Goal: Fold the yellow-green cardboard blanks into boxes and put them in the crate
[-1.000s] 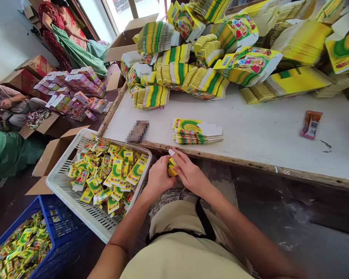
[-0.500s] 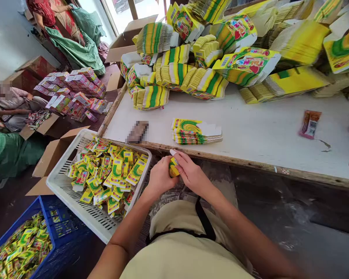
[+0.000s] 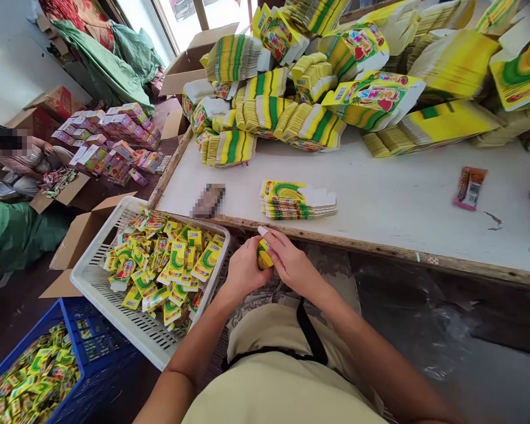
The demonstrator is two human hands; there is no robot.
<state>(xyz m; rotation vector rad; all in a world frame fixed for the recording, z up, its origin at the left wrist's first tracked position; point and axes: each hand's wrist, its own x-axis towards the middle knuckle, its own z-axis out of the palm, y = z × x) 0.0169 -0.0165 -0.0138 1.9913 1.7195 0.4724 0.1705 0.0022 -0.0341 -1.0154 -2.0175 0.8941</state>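
Observation:
Between my two hands, just off the table's front edge, is a small yellow-and-green printed carton [image 3: 264,254]. My left hand [image 3: 246,266] wraps round its left side. My right hand [image 3: 294,264] grips it from the right, with something white on one fingertip. My fingers cover most of the carton. Beyond my hands a short stack of flattened cartons [image 3: 287,200] lies on the white table [image 3: 380,194]. At my left, a white plastic crate [image 3: 135,318] holds a heap of filled-looking small yellow packs [image 3: 176,259].
Bundles of flat yellow cartons [image 3: 265,106] are piled along the table's back. A pink-orange packet [image 3: 470,187] lies at right; a blurred-out object [image 3: 208,200] lies left. A blue crate [image 3: 77,335] of packs stands lower left. Pink boxes [image 3: 123,126] and a seated person [image 3: 17,153] are beyond.
My hands stay nearly still on the carton. At the upper left, another person's arm has gone from view by the green cloth. The seated person's head has shifted slightly right.

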